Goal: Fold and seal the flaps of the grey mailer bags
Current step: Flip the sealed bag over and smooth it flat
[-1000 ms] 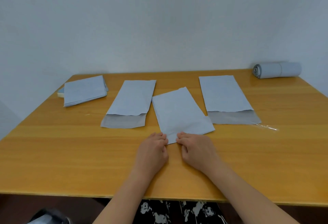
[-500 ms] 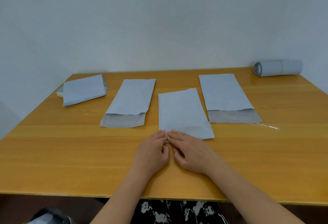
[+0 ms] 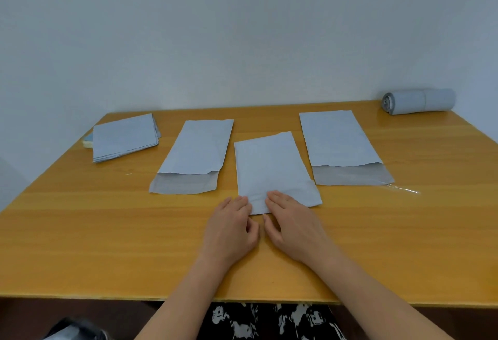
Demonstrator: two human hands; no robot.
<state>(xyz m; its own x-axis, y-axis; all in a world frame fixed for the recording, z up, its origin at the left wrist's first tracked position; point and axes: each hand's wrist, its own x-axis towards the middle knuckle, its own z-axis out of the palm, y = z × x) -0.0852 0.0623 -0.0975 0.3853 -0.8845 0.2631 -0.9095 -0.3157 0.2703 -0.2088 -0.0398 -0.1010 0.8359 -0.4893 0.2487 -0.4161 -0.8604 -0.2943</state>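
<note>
Left hand (image 3: 231, 228) and right hand (image 3: 292, 225) lie flat, fingers straight, fingertips pressing the near edge of the middle mailer (image 3: 272, 170), flap folded down. Left to right on the table (image 3: 80, 232): stack of mailers (image 3: 124, 136); left mailer (image 3: 196, 155), flap open; right mailer (image 3: 341, 145), flap open; grey roll (image 3: 419, 100). Contents cannot be seen.

I see an orange-yellow wooden table (image 3: 377, 245) with visible grain and a smooth, slightly glossy finish. The flat grey plastic mailer bags (image 3: 272, 170) look matt and faintly wrinkled; their open flaps show a darker grey lining. A clear glossy film strip (image 3: 403, 189) glints beside the right bag.
</note>
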